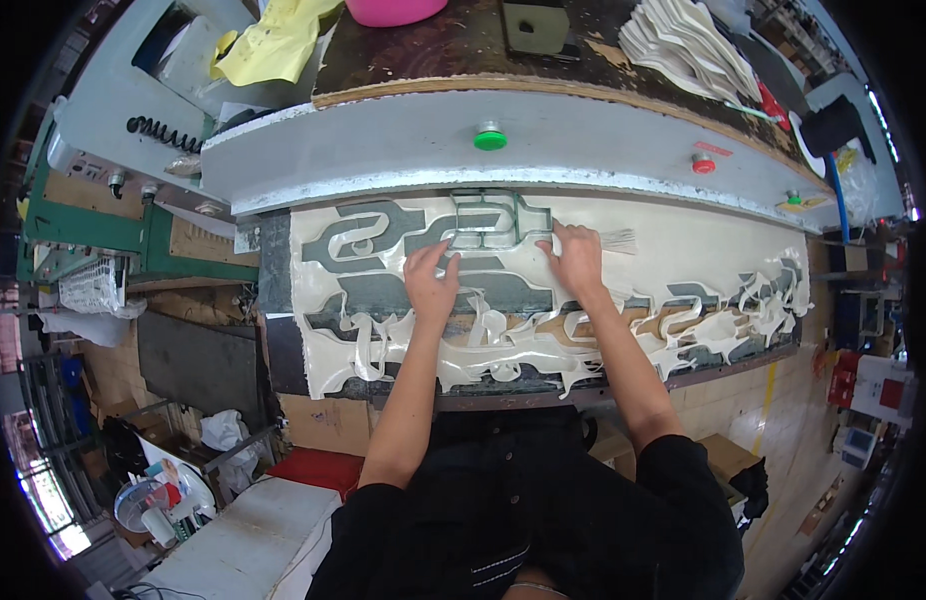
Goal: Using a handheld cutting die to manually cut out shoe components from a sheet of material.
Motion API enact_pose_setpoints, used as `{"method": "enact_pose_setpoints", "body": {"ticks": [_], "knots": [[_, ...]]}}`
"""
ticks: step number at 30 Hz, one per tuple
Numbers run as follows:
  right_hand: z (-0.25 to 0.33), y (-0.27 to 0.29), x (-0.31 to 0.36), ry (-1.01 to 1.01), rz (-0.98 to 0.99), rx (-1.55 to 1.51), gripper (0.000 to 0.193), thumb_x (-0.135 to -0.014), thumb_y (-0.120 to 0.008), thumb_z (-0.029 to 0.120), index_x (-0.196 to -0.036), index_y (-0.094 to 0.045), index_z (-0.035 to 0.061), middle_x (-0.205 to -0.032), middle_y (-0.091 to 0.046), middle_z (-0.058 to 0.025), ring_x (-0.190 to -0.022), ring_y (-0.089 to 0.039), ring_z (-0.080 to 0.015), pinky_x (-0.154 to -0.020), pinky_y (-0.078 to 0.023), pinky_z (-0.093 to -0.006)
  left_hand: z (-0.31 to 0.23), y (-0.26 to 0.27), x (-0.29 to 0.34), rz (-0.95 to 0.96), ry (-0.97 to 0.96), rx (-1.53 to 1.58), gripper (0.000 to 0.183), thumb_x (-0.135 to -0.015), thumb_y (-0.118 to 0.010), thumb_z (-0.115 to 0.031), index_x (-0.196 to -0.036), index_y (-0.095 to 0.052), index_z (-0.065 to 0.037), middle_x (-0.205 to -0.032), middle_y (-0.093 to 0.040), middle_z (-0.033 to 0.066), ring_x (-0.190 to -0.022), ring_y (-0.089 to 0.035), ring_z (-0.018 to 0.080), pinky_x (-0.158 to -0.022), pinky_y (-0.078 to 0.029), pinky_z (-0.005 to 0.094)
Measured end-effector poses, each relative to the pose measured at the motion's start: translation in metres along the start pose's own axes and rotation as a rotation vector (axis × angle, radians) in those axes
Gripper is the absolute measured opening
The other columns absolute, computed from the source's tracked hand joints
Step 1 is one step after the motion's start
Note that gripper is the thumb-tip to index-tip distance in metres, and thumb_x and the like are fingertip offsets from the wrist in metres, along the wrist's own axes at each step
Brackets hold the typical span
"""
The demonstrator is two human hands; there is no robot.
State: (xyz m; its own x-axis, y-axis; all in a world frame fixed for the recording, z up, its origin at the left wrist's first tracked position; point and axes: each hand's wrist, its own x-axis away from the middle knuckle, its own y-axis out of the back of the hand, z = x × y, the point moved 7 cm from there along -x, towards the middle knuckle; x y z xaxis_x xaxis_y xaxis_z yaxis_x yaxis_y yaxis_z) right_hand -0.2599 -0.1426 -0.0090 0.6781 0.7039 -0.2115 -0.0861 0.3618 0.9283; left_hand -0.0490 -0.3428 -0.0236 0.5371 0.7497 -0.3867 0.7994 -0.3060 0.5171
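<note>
A green metal cutting die (517, 220) with curved outlines lies on a glossy off-white sheet (683, 230), close to the press beam. My left hand (431, 283) has its fingers bent at the die's near left corner. Around the die's right end, the fingers and thumb of my right hand (579, 260) are closed. Left of the die, cut-out shapes in the sheet bare the dark grey board (378, 232) beneath. Nearer me lies a crumpled web of off-white offcuts (503, 355). Thin white strips (619, 241) lie just right of my right hand.
The pale press beam (383, 150) spans the far side, carrying a green button (490, 138) and a red button (703, 163). Above it, a dark worktop holds a stack of white cut pieces (688, 50) and a pink container (395, 10). Yellow material (278, 45) hangs at upper left.
</note>
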Motion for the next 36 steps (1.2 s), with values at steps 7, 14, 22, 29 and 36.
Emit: {"method": "enact_pose_setpoints", "body": {"ticks": [7,14,22,29,36], "knots": [[0.008,-0.005,-0.001,0.094,-0.06,0.027,0.04,-0.098,-0.073,0.032,-0.126,-0.077,0.0029,-0.087,-0.073,-0.0138,-0.088,-0.067,-0.031,-0.093,-0.047,-0.0449,0.008,0.001,0.005,-0.027,0.0,-0.048,0.03,-0.082,-0.09,-0.015,-0.109,-0.082,-0.006,-0.103,-0.08,0.0118,-0.104,-0.074,0.0316,-0.105,-0.052,0.0445],[0.011,-0.001,-0.002,0.144,-0.104,0.037,0.038,-0.099,-0.072,0.027,-0.127,-0.076,0.0014,-0.084,-0.07,-0.0135,-0.086,-0.064,-0.0322,-0.092,-0.046,-0.0458,0.007,-0.005,0.004,-0.004,0.044,-0.016,0.031,-0.083,-0.09,-0.015,-0.111,-0.079,-0.005,-0.107,-0.081,0.0151,-0.102,-0.075,0.0339,-0.112,-0.05,0.0486],[0.01,-0.003,-0.007,0.029,0.025,0.025,0.063,-0.1,-0.071,0.036,-0.157,-0.055,0.0141,-0.091,-0.076,-0.0137,-0.092,-0.068,-0.0315,-0.099,-0.044,-0.0462,0.003,-0.002,0.004,0.004,0.005,-0.036,0.031,-0.087,-0.085,-0.013,-0.115,-0.078,-0.003,-0.112,-0.079,0.0169,-0.106,-0.073,0.0366,-0.111,-0.05,0.05],[0.014,-0.004,-0.016,-0.091,0.048,-0.067,0.064,-0.097,-0.075,0.039,-0.155,-0.057,0.0212,-0.089,-0.076,-0.012,-0.089,-0.069,-0.0317,-0.098,-0.044,-0.0452,0.004,-0.001,0.003,0.003,-0.009,-0.041,0.032,-0.085,-0.086,-0.014,-0.114,-0.079,-0.003,-0.112,-0.079,0.0162,-0.106,-0.073,0.0361,-0.11,-0.05,0.0486],[0.01,-0.008,-0.015,-0.085,-0.006,-0.037,0.061,-0.095,-0.077,0.041,-0.149,-0.063,0.0162,-0.086,-0.074,-0.0145,-0.087,-0.068,-0.0339,-0.094,-0.045,-0.0461,0.011,-0.002,0.004,0.013,0.005,0.001,0.031,-0.084,-0.087,-0.014,-0.113,-0.08,-0.004,-0.112,-0.08,0.0134,-0.107,-0.073,0.0347,-0.11,-0.05,0.0467]]}}
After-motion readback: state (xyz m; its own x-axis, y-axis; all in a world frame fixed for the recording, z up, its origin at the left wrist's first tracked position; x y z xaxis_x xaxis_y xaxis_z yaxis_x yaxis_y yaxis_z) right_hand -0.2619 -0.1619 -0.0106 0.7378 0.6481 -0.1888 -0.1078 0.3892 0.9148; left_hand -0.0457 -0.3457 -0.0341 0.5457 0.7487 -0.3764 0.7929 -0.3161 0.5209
